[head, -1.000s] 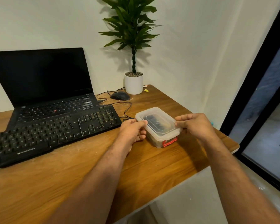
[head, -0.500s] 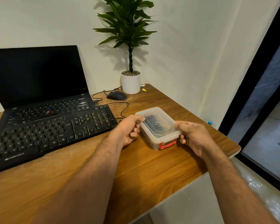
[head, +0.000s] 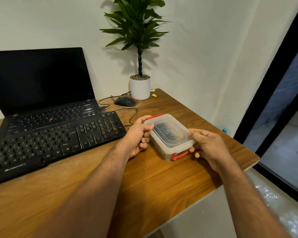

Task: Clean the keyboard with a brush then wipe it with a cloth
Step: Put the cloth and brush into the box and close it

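From my head camera, my grip on the clear plastic box [head: 169, 136] has shifted since a second ago: my left hand [head: 138, 136], which rested curled against the near left side, now reaches further along and clasps the far left corner by the red latch [head: 154, 116], while my right hand [head: 206, 145] has dropped from the lid's edge to curl around the near right corner beside the front red latch [head: 180, 155]. I take that as setting up to unclip the lid, so brushing has not begun. The keyboard [head: 55, 141] lies untouched just left of the box, before the laptop [head: 41, 86]. Through the cloudy lid I see only a dark shape, possibly the brush; no cloth shows.
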Motion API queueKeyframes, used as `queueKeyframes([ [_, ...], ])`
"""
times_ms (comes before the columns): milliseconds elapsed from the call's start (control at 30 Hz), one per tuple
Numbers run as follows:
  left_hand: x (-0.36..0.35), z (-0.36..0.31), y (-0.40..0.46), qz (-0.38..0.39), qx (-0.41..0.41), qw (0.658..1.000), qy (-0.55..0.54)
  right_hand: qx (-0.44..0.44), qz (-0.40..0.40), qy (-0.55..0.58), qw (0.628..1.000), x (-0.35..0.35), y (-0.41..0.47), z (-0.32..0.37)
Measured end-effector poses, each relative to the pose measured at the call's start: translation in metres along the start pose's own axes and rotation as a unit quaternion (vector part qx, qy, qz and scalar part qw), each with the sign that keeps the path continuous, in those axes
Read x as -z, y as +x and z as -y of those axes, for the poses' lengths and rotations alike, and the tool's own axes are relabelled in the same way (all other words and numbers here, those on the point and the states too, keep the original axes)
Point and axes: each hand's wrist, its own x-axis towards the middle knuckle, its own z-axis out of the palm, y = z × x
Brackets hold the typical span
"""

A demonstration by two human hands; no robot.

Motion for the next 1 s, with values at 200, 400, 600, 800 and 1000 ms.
queueKeyframes([
  [200,-0.005,0.011,-0.011,-0.013,-0.039,0.995,0.088,-0.001,-0.052,-0.098,0.994,-0.004,-0.009,0.0],
  [400,-0.011,0.013,-0.012,-0.046,-0.05,0.992,0.104,-0.049,-0.053,-0.071,0.995,-0.007,-0.01,0.006],
  [600,-0.012,0.013,-0.011,-0.05,-0.045,0.991,0.116,-0.072,-0.026,-0.018,0.997,-0.006,-0.013,0.009],
  [800,-0.012,0.014,-0.01,-0.05,-0.042,0.99,0.123,0.035,-0.096,-0.107,0.989,-0.006,-0.016,0.013],
  [1000,-0.01,0.016,-0.005,-0.057,-0.043,0.989,0.129,0.085,0.023,-0.21,0.974,0.009,-0.022,0.018],
])
